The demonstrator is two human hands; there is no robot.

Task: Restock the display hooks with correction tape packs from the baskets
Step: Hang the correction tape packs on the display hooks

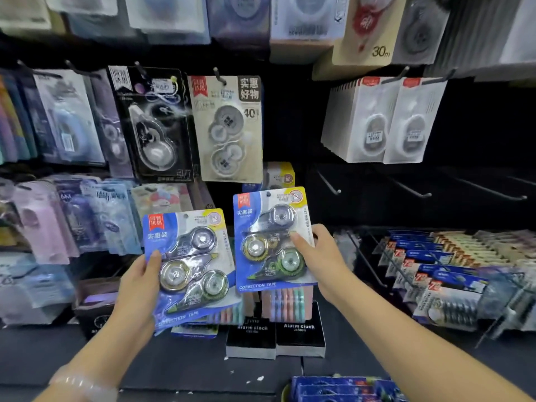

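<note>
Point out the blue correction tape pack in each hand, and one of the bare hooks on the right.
left-hand pack [188,265]: head view, on its clear blister.
right-hand pack [271,242]: head view, on the blister's middle.
bare hook [412,190]: head view, on its wire, midway along.

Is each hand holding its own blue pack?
Yes: the left hand grips one blue pack, the right hand another.

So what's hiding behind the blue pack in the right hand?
Behind the blue pack that the right hand holds, striped pastel boxes peek out below, stacked on black alarm clock boxes. A small box shows above. The rest behind is covered.
</note>
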